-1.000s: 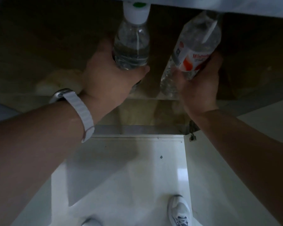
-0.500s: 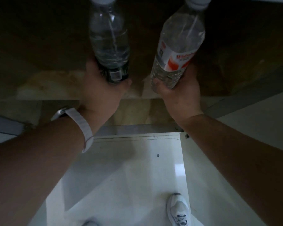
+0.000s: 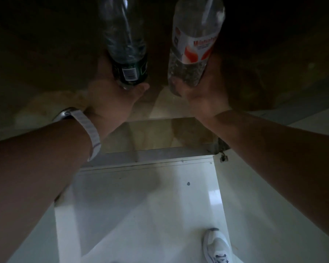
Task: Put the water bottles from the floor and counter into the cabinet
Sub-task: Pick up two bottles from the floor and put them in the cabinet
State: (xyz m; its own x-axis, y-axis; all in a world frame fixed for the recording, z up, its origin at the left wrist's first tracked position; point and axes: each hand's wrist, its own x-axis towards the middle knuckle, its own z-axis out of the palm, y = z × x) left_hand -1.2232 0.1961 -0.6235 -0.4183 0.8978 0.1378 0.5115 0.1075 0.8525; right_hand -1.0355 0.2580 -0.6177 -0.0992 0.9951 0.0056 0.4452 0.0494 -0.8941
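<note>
Our left grip (image 3: 114,97) curls round the base of the green-labelled water bottle (image 3: 126,48), our right grip (image 3: 203,92) round the red-and-white-labelled water bottle (image 3: 195,44). Holding them low, we judge, lets both reach deep into the dark cabinet (image 3: 160,135), above the white floor (image 3: 141,215).

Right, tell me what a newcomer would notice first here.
Two water bottles stand out at top centre, held side by side toward the dark cabinet: the left hand grips the green-labelled bottle, the right hand the red-and-white-labelled bottle. Next comes the white watch strap on the left wrist, then a white sneaker at bottom right.
</note>
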